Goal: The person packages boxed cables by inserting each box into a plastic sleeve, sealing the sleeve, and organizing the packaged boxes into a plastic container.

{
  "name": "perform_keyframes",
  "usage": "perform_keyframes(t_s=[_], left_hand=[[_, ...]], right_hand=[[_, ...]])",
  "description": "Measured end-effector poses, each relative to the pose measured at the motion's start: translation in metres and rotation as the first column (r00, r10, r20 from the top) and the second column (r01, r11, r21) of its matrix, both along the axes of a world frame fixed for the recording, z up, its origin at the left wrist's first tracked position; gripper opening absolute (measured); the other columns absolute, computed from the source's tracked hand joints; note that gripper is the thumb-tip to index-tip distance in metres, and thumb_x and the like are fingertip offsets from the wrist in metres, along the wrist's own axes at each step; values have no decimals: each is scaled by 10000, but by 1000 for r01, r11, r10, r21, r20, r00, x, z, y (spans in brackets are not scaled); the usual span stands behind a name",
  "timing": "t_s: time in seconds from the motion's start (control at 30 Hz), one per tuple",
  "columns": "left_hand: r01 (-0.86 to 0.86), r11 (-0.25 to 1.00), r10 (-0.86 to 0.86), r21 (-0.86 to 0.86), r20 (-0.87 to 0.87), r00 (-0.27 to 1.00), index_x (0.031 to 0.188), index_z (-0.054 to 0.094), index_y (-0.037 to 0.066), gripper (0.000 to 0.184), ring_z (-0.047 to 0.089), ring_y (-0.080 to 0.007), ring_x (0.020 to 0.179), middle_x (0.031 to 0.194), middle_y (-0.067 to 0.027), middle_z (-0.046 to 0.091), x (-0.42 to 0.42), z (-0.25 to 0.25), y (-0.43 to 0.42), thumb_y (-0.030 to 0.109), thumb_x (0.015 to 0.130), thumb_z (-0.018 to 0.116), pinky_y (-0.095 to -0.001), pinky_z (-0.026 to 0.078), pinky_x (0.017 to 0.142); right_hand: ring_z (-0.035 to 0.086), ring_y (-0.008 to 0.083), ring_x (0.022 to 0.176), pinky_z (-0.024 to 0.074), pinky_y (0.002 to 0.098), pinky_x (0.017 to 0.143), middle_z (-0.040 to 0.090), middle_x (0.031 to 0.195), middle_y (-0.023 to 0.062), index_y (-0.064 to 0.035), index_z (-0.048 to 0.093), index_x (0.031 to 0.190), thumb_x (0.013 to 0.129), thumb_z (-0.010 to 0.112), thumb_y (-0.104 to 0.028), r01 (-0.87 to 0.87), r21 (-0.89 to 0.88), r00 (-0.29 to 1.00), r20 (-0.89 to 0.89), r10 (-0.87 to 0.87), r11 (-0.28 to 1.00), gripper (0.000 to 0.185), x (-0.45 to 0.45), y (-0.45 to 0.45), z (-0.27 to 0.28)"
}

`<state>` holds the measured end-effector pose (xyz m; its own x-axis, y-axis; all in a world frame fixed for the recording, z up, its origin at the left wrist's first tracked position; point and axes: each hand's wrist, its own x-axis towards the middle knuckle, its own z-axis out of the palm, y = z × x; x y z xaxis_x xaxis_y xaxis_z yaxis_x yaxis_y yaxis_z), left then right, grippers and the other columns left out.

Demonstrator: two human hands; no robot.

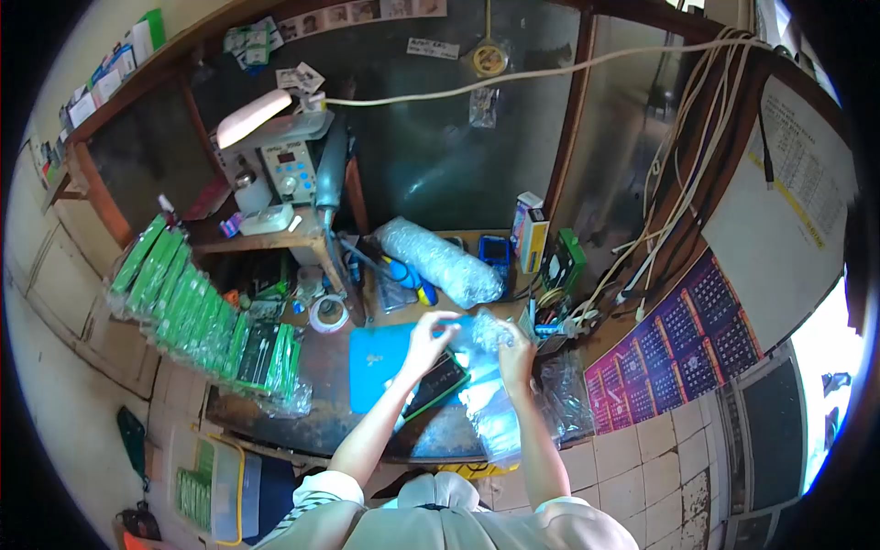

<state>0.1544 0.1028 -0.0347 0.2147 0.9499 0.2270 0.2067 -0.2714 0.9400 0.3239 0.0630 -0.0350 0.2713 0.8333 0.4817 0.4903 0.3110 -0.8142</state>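
Clear plastic [495, 412] bunches in our R hand [515, 350], fingers gripping it; L hand [429, 341] curls nr blk/green item [440, 383], can't tell if gripping; blue mat [371, 367] on worktop [321, 390].

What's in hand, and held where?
Right hand: clear plastic, gripped toward its far end. Left hand: can't tell whether it holds anything.

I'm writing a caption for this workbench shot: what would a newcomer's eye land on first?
Probably the long row of green packets curving down the left side. Next might come the purple calendar at the right and the bright blue mat in the middle. Beside the mat, the right hand holds shiny clear plastic.
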Motion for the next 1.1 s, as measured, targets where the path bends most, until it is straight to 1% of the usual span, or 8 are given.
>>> perform_keyframes(t_s=[0.07, 0.17, 0.3, 0.47, 0.63, 0.73, 0.9, 1.1], left_hand=[[-237, 963, 247, 131, -61, 967, 961, 530, 32, 273, 558, -189, 822, 973, -107, 482, 15, 3, 19, 101, 739, 674, -297, 486, 677], [-286, 882, 387, 375, -228, 893, 1002, 473, 23, 430, 459, -295, 949, 994, -156, 423, 37, -5, 45, 161, 676, 717, -398, 432, 788], [-376, 858, 482, 350, -297, 824, 993, 472, 49, 373, 406, -354, 1005, 1015, -174, 404, 49, 5, 56, 169, 701, 671, -446, 381, 837], [-332, 822, 498, 463, -301, 813, 903, 514, 48, 164, 447, -348, 965, 997, -146, 464, 41, 8, 58, 79, 759, 587, -442, 404, 797], [-313, 795, 473, 519, -210, 855, 968, 523, 31, 169, 492, -337, 953, 1015, -154, 490, 28, 0, 68, 61, 803, 538, -407, 424, 789], [-315, 892, 352, 324, -60, 934, 1095, 501, 21, 249, 543, -308, 876, 1008, -150, 504, 20, 0, 68, 82, 854, 492, -362, 443, 754], [-277, 931, 286, 240, -6, 958, 1038, 497, -4, 194, 526, -301, 877, 985, -148, 523, 19, 1, 63, 94, 872, 473, -365, 436, 770], [-307, 903, 329, 301, -26, 944, 1038, 493, 0, 190, 562, -309, 877, 992, -174, 531, 10, -11, 77, 84, 871, 466, -371, 444, 785]], right_hand=[[590, 312, 896, 453, 357, 798, 611, 927, 157, 2, 596, 972, 684, 525, 106, 105, 88, 994, 15, -106, 991, 315, 1, 18, 11], [533, 361, 973, 420, 389, 843, 564, 1018, 192, 8, 524, 1074, 714, 523, 90, 228, 99, 972, 37, -233, 969, 369, -1, 46, 11], [511, 386, 1016, 390, 417, 878, 542, 1081, 218, -3, 468, 1150, 730, 522, 76, 225, 15, 974, 12, -225, 974, 431, -12, 72, -12], [515, 397, 1027, 404, 418, 872, 536, 1098, 243, 9, 464, 1156, 731, 522, 64, 140, -12, 987, -76, -140, 990, 432, -34, 78, -30], [544, 392, 974, 436, 409, 828, 555, 1035, 244, 44, 517, 1064, 726, 505, 78, 1, 5, 1000, -12, -1, 1000, 341, -51, 86, -27], [556, 392, 925, 452, 417, 778, 561, 995, 239, 52, 534, 1042, 725, 498, 79, -81, 44, 994, 82, 77, 996, 320, -55, 93, -22], [561, 400, 877, 459, 431, 727, 563, 935, 240, 66, 553, 993, 741, 492, 50, -96, -100, 950, 289, 121, 990, 261, -58, 111, -11], [579, 351, 916, 454, 369, 784, 571, 974, 229, 28, 501, 1047, 776, 455, 56, -85, -132, 992, 86, 97, 988, 277, -64, 129, -30]])
